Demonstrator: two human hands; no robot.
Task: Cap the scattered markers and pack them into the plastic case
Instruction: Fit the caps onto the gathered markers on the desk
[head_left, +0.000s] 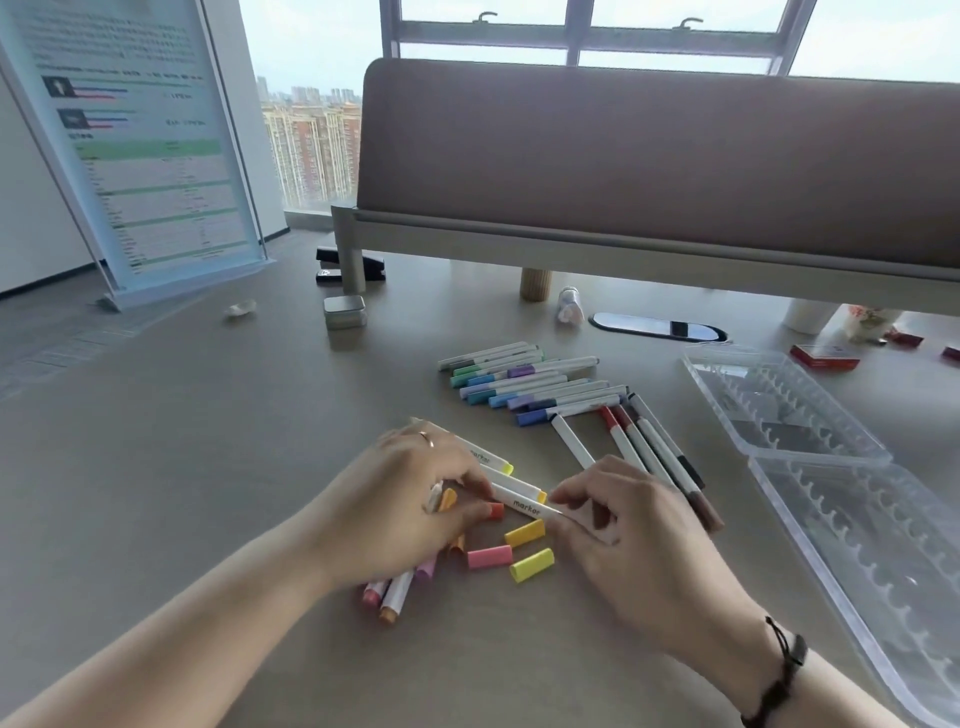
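The left hand (410, 512) and the right hand (623, 530) each pinch an end of a white marker (524, 506) printed "marker", held low over the desk (208, 467). Loose caps lie just below: two yellow caps (525, 533), one pink cap (489, 558). Capped blue, green and purple markers (524, 387) lie bunched beyond. The clear plastic case (810, 467) sits open at right.

- Your left hand (410, 512) lies palm down, fingers curled, a ring on one finger.
- Your left forearm runs in from the lower left, bare.
- Your right hand (631, 525) sits just beside the left, back up, fingers bent and pinching toward it.
- Your right wrist wears a dark band; that forearm enters from the lower right.
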